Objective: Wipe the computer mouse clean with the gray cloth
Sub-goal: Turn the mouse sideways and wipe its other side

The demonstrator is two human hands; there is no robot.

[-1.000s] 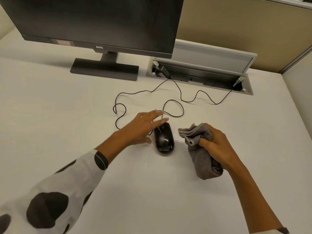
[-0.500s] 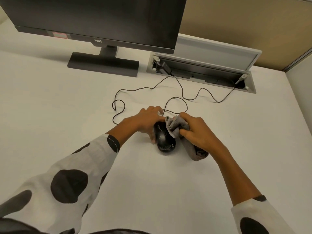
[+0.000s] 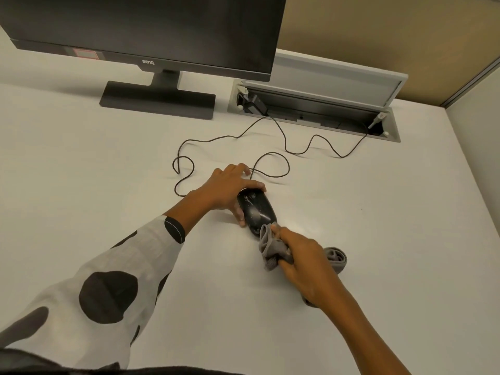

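A glossy black computer mouse (image 3: 257,209) lies on the white desk (image 3: 108,163), its nose pointing up and left. My left hand (image 3: 230,188) holds it from the left side, forefinger over the front and thumb along the near left edge. My right hand (image 3: 305,263) grips the bunched gray cloth (image 3: 272,246), whose front fold touches the mouse's rear end. Another part of the cloth sticks out to the right of that hand.
The mouse's black cable (image 3: 273,158) loops over the desk into an open cable tray (image 3: 313,109) at the back. A black monitor (image 3: 151,31) on its stand (image 3: 158,100) fills the back left. A partition wall (image 3: 405,36) rises at the back right.
My right hand has dragged the cloth from the front of the mouse back to its rear end. My left hand has closed round the mouse, which has turned a little.
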